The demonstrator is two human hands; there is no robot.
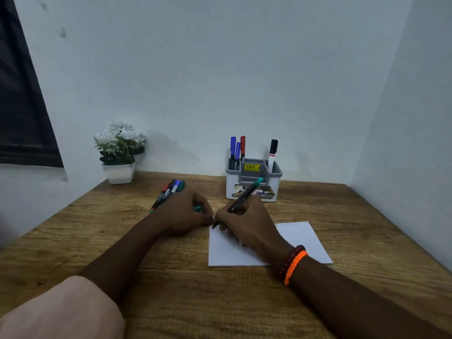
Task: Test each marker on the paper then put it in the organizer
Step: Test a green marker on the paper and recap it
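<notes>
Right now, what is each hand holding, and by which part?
Right hand grips the teal-ended marker low on its barrel, near the tip. Left hand pinches what looks like its teal cap.

White paper (300, 241); my black marker (244, 198), teal end; grey-white organizer (253, 177); wood-grain brown table (171, 289); my orange bracelet (294, 266).
</notes>
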